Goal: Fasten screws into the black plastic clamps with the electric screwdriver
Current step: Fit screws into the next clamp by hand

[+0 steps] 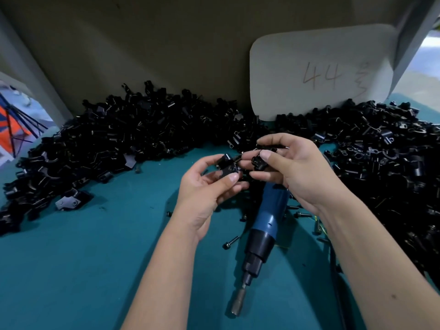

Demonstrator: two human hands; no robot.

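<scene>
Above the blue electric screwdriver (pixel 265 225), which lies on the teal table (pixel 83 258) with its bit end toward the camera, both hands are raised close together. Left hand (pixel 204 194) pinches a black plastic clamp (pixel 227 168) between thumb and curled fingers, just beyond and left of the screwdriver's rear end. Right hand (pixel 292 167) holds a second black clamp (pixel 259 161) under its thumb, with more small black parts against its fingers; whether one of these is a screw cannot be told. The two held clamps are just beside each other, nearly touching. Loose black screws (pixel 230 242) lie scattered on the table to both sides of the screwdriver's body. A large heap of black clamps (pixel 107 144) spreads beyond and to the left of the screwdriver, and another heap (pixel 381 163) rises to its right. Beyond the screwdriver, behind the heaps, a white card (pixel 321 67) bearing the handwritten number 44 leans against a beige wall (pixel 154 44).
</scene>
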